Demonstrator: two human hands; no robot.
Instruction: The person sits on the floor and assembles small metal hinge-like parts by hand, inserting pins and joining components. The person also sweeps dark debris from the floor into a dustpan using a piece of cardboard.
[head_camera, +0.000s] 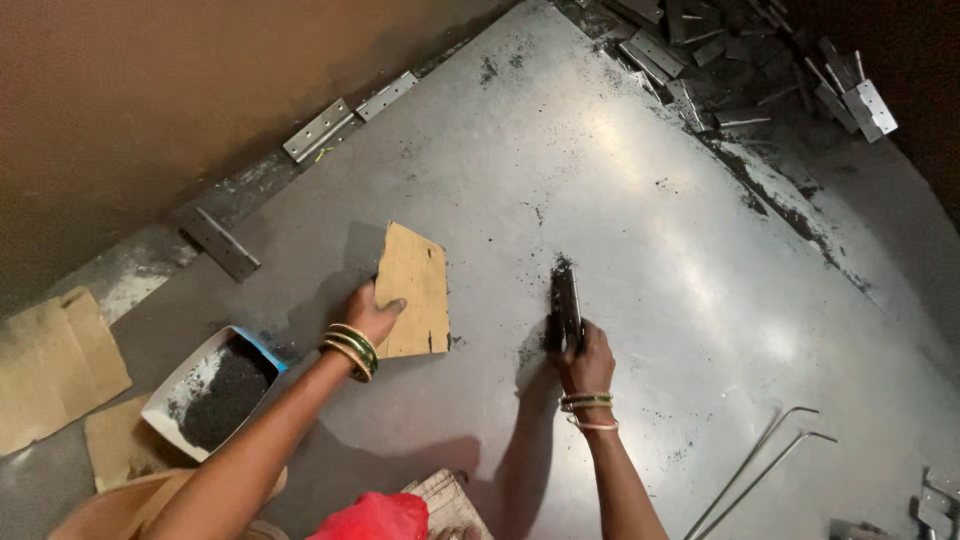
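Clearly, both hands were busy on the grey metal sheet (640, 230) that filled most of the frame. The left hand (372, 312), left of centre, was closed on the lower edge of a cardboard piece (413, 290), thumb on top, holding it tilted up off the sheet. The right hand (585, 352), just right of centre, was wrapped round the near end of a dark metal hinge (565, 300), pressed edge-down on the sheet amid black grit (558, 268). The hinge looked stiff and fairly heavy (probably slippery with dust), best gripped across its long flat sides; the cardboard looked light and bendable, best held near an edge. At lower left sat a white tray (180, 385) of black powder; more hinges (720, 50) lay piled at the upper right.
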